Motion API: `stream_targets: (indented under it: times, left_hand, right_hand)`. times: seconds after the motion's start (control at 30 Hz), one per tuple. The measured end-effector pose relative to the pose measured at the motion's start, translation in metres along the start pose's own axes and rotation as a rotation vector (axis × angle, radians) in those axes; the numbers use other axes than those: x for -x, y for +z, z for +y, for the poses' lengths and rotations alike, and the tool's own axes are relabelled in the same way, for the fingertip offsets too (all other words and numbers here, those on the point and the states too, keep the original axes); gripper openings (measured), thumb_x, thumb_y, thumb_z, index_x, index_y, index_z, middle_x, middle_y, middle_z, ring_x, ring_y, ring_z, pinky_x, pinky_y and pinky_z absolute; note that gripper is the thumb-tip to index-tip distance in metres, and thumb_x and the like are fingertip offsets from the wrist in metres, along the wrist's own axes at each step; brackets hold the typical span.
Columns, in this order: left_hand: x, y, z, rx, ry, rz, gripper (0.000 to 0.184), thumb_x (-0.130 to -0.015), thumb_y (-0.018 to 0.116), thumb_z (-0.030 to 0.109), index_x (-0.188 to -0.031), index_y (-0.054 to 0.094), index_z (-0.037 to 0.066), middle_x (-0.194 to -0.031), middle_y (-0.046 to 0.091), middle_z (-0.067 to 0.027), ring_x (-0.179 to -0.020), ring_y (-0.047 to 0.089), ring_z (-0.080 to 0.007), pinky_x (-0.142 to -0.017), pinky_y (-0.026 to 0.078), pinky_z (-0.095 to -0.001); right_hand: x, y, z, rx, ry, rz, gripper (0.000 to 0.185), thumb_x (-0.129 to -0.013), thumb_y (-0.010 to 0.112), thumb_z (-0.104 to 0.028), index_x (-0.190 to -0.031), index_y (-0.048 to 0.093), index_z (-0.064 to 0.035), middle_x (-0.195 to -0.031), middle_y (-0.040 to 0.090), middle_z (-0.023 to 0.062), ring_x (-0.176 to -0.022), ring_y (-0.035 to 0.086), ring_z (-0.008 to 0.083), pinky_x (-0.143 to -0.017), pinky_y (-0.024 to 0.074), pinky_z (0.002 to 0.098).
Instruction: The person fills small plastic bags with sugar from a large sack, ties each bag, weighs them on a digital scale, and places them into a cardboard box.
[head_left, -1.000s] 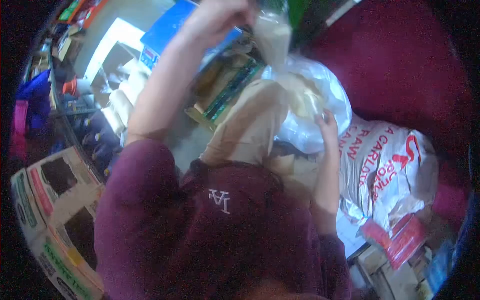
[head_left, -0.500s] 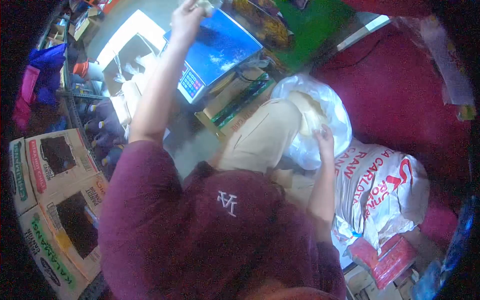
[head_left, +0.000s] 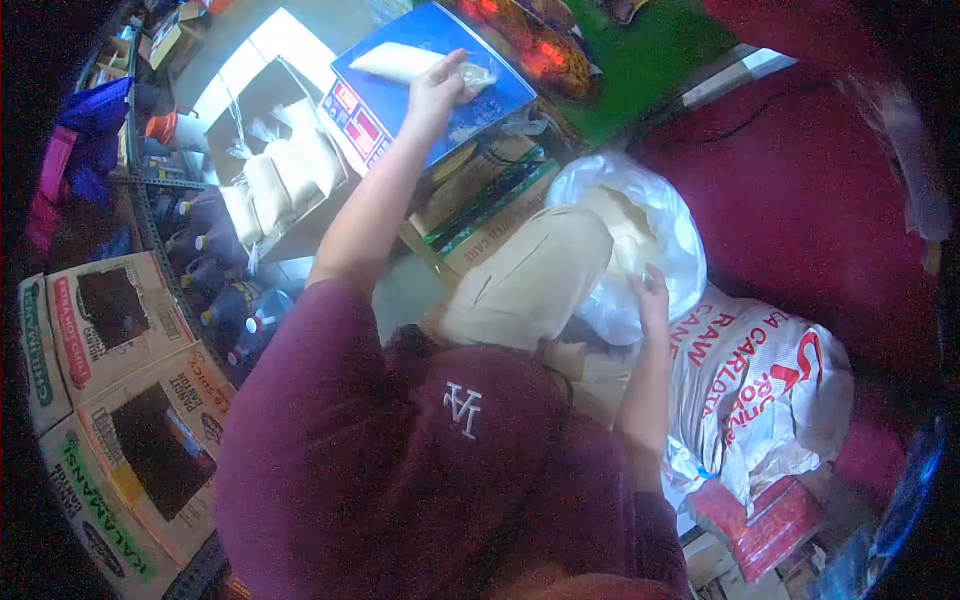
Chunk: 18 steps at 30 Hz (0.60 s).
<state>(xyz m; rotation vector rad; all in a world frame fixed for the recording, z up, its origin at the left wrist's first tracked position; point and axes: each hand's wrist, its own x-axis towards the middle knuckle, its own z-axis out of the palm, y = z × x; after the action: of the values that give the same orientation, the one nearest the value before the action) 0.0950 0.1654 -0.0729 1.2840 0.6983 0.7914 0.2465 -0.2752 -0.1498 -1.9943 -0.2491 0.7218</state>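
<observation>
My left hand [head_left: 435,90] is closed round the gathered end of a clear plastic bag with white contents [head_left: 392,62]. That bag lies on its side across the blue top of a weighing scale [head_left: 490,75]. On the right, my right hand [head_left: 652,293] is at the inner side of a large open plastic bag [head_left: 683,232] holding pale powdery or grainy contents [head_left: 612,208]. Its fingers are curled beside a whitish object in the bag, too unclear to name. My knee [head_left: 535,265] is between the scale and the open bag.
A white box [head_left: 325,130] beside the scale holds several filled white bags [head_left: 300,165]. Capped bottles [head_left: 205,245] and cut cardboard boxes [head_left: 130,350] stand left. A large printed sack [head_left: 770,375] and red packets [head_left: 770,525] lie right.
The small bag hung from my left hand beside the open bag. My left hand has carried it left, and it now lies on the scale. My right hand has stayed by the open bag.
</observation>
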Motion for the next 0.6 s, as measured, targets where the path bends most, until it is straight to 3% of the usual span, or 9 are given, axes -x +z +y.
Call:
stream_targets:
  times: [0.3, 0.37, 0.43, 0.5, 0.6]
  left_hand:
    - [-0.018, -0.023, -0.005, -0.077, 0.039, -0.004, 0.051, -0.079, 0.047, -0.005, -0.129, 0.048, 0.002, -0.113, 0.06, -0.0082, -0.074, 0.06, -0.0105, -0.071, 0.05, -0.0226]
    - [-0.008, -0.023, -0.001, -0.431, 0.025, -0.044, 0.051, -0.074, 0.047, -0.003, -0.123, 0.056, 0.008, -0.112, 0.061, -0.0127, -0.084, 0.062, -0.0152, -0.074, 0.05, -0.0249]
    - [0.005, -0.014, -0.007, -0.574, 0.313, -0.024, 0.051, -0.073, 0.05, -0.001, -0.122, 0.056, 0.011, -0.12, 0.057, -0.0139, -0.109, 0.056, -0.0235, -0.091, 0.045, -0.0299]
    - [0.019, -0.005, 0.0, -0.644, 0.392, -0.037, 0.052, -0.072, 0.053, 0.001, -0.122, 0.056, 0.014, -0.123, 0.054, -0.0144, -0.115, 0.051, -0.0272, -0.097, 0.041, -0.0323]
    - [0.026, 0.001, -0.004, -0.661, 0.376, -0.032, 0.055, -0.073, 0.055, 0.003, -0.126, 0.053, 0.019, -0.13, 0.048, -0.0137, -0.115, 0.05, -0.0299, -0.095, 0.043, -0.0337]
  right_hand:
    - [-0.007, 0.004, 0.012, 0.015, -0.004, -0.036, 0.054, -0.079, 0.067, -0.017, -0.126, 0.045, -0.0001, -0.091, 0.06, 0.0113, -0.08, 0.056, 0.0165, -0.074, 0.0446, 0.0275]
    - [-0.006, 0.006, 0.009, -0.007, -0.002, -0.046, 0.054, -0.079, 0.067, -0.017, -0.125, 0.045, -0.0001, -0.091, 0.061, 0.0118, -0.081, 0.057, 0.0169, -0.075, 0.0448, 0.0279]
    - [-0.003, 0.007, 0.001, 0.043, 0.006, -0.006, 0.054, -0.079, 0.068, -0.018, -0.125, 0.046, -0.0003, -0.091, 0.062, 0.0118, -0.08, 0.058, 0.0173, -0.074, 0.0451, 0.0282]
    - [-0.005, 0.007, 0.001, 0.088, 0.01, 0.004, 0.053, -0.079, 0.068, -0.018, -0.125, 0.046, -0.0003, -0.091, 0.062, 0.0117, -0.08, 0.058, 0.0173, -0.074, 0.0452, 0.028]
    - [-0.005, 0.008, -0.003, 0.14, 0.0, 0.031, 0.053, -0.079, 0.069, -0.018, -0.124, 0.046, -0.0003, -0.09, 0.062, 0.011, -0.08, 0.058, 0.017, -0.073, 0.0453, 0.0276]
